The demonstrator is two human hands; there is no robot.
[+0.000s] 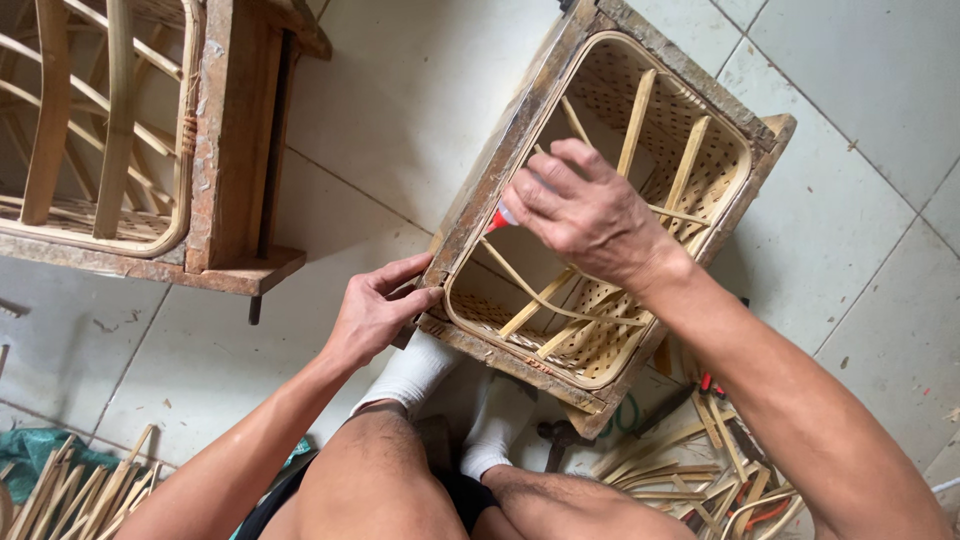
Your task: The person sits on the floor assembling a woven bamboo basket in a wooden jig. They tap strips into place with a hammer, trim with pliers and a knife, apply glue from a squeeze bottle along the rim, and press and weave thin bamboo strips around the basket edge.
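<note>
Nearest, at 6 o'clock, two white socks rest on the tiled floor, with cane strips at 5 and more strips at 7. The left hand grips the near-left corner of the basket frame, fingers curled on its wooden rim. Beyond it, the right hand is clenched around a small red-tipped tube at the frame's left edge, covering part of the woven inside. A second frame stands at 10 o'clock, well apart.
</note>
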